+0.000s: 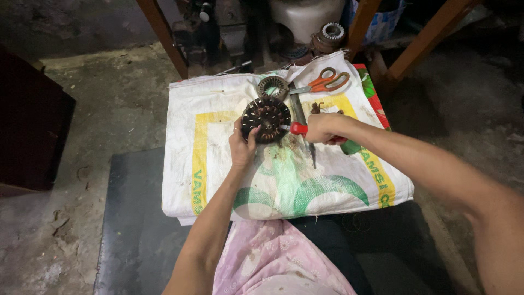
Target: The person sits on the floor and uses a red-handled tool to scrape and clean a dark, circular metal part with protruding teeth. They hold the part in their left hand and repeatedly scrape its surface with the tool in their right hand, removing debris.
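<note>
On the sack-covered surface (pixel 218 180) a round wound motor core (pixel 266 119) is steadied by the clamped left hand (pixel 243 147) while a red-handled tool (pixel 298 129), gripped by the right hand (pixel 323 129), is pressed to its edge; the windings seem mostly still in place, so the work is judged far from finished.

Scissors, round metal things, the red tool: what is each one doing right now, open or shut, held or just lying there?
Scissors: shut, lying on the sack.
Stator: tilted up, held by the left hand.
Screwdriver: gripped in the right hand, tip at the stator.
Ring: lying on the sack, untouched.
Blade: lying on the sack.
</note>
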